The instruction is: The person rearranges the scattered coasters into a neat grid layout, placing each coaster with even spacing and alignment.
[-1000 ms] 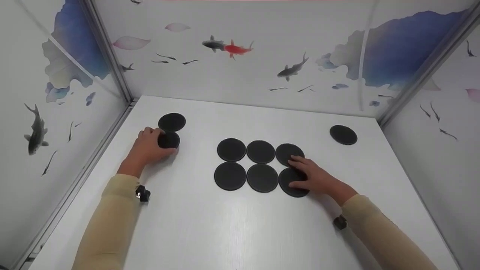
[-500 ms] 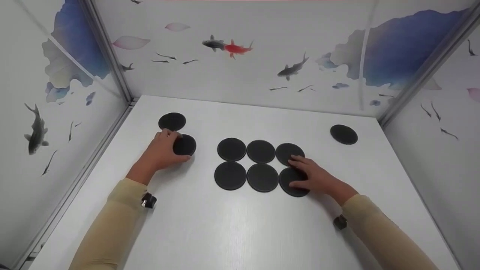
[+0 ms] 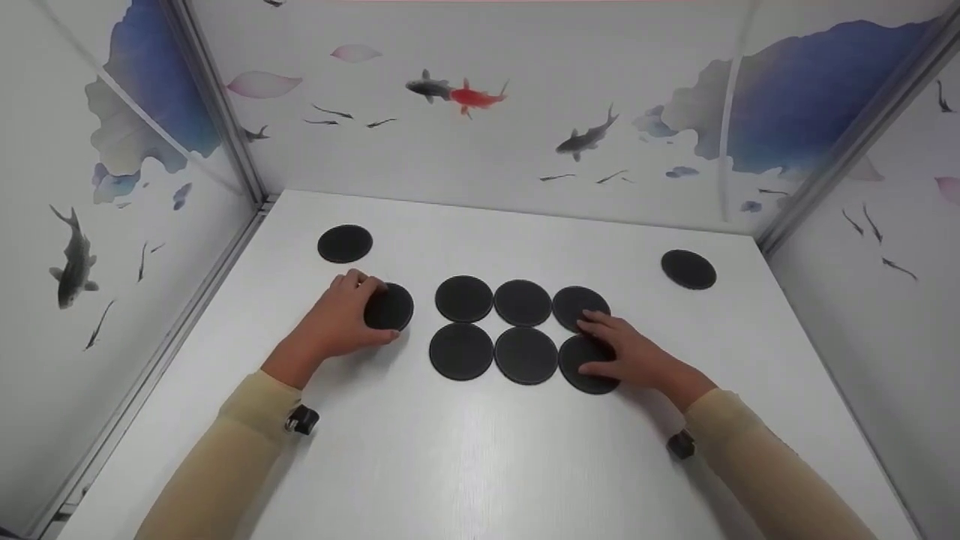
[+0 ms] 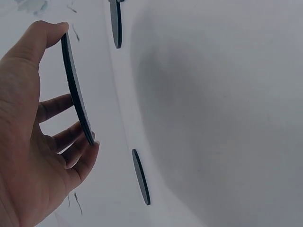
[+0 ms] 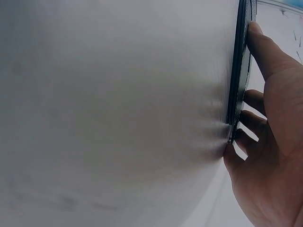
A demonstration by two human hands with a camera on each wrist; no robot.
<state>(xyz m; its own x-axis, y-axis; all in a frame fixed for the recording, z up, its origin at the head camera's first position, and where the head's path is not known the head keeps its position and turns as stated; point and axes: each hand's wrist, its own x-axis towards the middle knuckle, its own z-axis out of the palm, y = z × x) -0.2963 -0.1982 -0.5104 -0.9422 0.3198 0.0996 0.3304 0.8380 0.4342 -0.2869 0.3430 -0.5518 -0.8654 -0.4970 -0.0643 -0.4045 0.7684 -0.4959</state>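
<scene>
My left hand (image 3: 337, 319) holds a round black coaster (image 3: 391, 307) by its edge, thumb at the near side and fingers at the far side. In the left wrist view this coaster (image 4: 76, 90) is above the white table. Just to its right, coasters lie flat in two rows of three. My right hand (image 3: 634, 356) rests at the right end of the rows, its fingers over the far right coaster (image 3: 574, 300) and its thumb on the near right coaster (image 3: 577, 375). In the right wrist view the fingertips touch the coasters' edge.
One loose coaster (image 3: 345, 244) lies at the back left of the white table (image 3: 465, 465), another coaster (image 3: 688, 269) at the back right. Printed walls (image 3: 495, 45) with metal corner posts (image 3: 217, 97) stand around the table's back and sides.
My left hand has moved right and nearer with the coaster, away from the back left coaster and towards the rows. My right hand has stayed in place.
</scene>
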